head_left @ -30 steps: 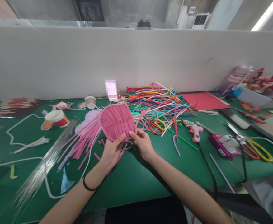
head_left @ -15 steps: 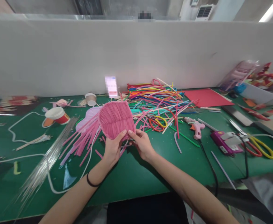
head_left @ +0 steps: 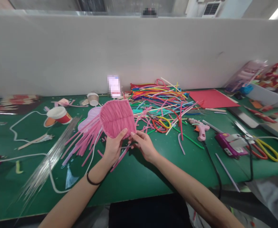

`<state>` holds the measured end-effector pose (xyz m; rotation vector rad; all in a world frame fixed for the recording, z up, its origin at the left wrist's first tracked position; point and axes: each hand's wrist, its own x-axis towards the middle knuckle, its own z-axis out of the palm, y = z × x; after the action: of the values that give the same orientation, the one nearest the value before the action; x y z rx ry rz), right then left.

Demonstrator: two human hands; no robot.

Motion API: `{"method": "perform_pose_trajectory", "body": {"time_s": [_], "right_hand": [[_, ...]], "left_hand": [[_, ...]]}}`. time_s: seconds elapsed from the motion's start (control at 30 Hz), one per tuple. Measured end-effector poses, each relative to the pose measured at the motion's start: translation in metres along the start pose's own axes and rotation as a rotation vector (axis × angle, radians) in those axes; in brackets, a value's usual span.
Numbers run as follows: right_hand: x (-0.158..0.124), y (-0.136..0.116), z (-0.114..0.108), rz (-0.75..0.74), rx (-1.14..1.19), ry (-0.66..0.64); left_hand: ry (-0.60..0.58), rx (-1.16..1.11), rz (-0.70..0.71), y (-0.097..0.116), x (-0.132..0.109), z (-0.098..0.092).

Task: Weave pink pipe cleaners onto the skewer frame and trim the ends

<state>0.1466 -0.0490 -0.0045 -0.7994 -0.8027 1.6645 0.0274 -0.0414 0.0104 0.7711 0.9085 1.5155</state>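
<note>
Two bare hands share one piece: a pink leaf-shaped panel of ribbed pipe cleaners (head_left: 118, 117), held up just above the green felt-topped table (head_left: 134, 177), near its middle. Left hand (head_left: 113, 148) pinches the panel's lower edge, thumb over the front, fingers behind and hidden. Right hand (head_left: 143, 145) meets the same lower corner, thumb and forefinger closed on the edge or on a loose stem there; which of the two I cannot tell. Judged light and soft, fuzzy enough not to slip, with wire cores that would bend and keep a kink, so the rim looks the safer hold and the ribbed face the part to spare. Loose pink pipe-cleaner lengths (head_left: 86, 139) fan out on the table just left of the panel, over a pale lilac cut-out shape (head_left: 91, 115). Behind and to the right, a tangled heap of multicoloured pipe cleaners (head_left: 160, 101). Further right, well apart: a pink glue gun (head_left: 202, 130), a purple tool with a black cord (head_left: 226, 142), yellow-handled scissors (head_left: 267, 148), a red card sheet (head_left: 210, 98). Left side: a red-and-white paper cup (head_left: 59, 114), a bundle of thin silver wires (head_left: 46, 161), a white cord (head_left: 29, 155). Nothing lies between the hands and the panel; clutter crowds only its far side.
</note>
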Motion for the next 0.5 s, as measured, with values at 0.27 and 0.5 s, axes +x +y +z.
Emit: {"method": "perform_pose_trajectory", "body": {"time_s": [0.27,0.5], "right_hand": [[-0.0002,0.0036,-0.0018,-0.061,-0.018,-0.017],[0.0001,0.0035,-0.0028,-0.087,-0.135,0.019]], "left_hand": [[0.010,0.092,0.061,-0.0009,0.0005,-0.0012],[0.015,0.117,0.079,-0.0031,0.0058,-0.0068]]}}
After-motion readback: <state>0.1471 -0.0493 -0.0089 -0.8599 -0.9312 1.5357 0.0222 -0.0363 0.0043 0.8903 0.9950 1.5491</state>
